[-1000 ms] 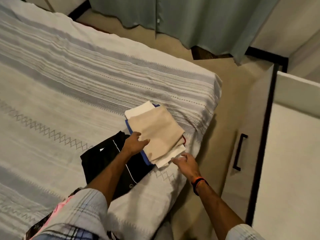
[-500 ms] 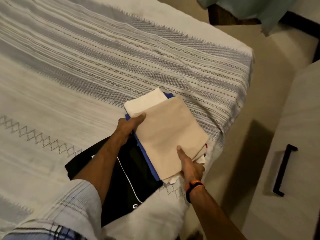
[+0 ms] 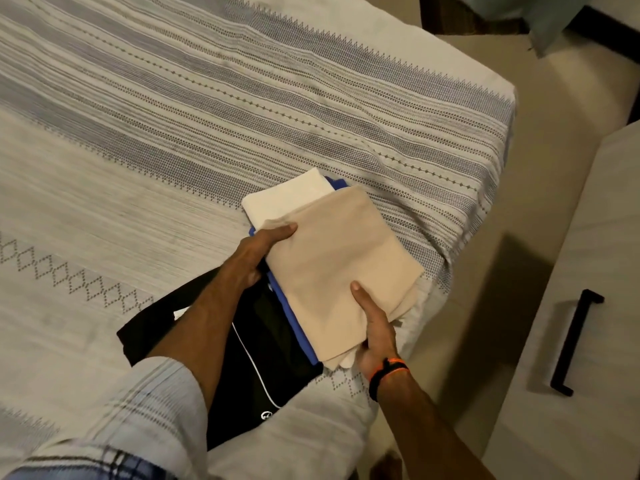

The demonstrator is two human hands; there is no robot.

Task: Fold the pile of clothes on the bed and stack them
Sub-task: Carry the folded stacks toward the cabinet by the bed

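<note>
A stack of folded clothes sits near the bed's right corner: a beige piece (image 3: 341, 258) on top, a white piece (image 3: 287, 199) under it, and a blue one (image 3: 294, 317) showing at the left edge. My left hand (image 3: 256, 251) grips the stack's left side, thumb on top of the beige piece. My right hand (image 3: 375, 327) grips its near corner, thumb on top, fingers underneath. A black garment (image 3: 263, 358) with a thin white line lies flat beneath and left of the stack, partly hidden by my left forearm.
The bed (image 3: 173, 133) has a grey-and-white striped cover; its right edge drops to a beige floor (image 3: 540, 161). A white cabinet with a black handle (image 3: 575, 341) stands close on the right. A teal curtain (image 3: 554, 19) hangs at top right.
Both hands have gone from resting at the stack's edges to clamping it, thumbs on top and fingers under. The view has moved closer and tilted down.
</note>
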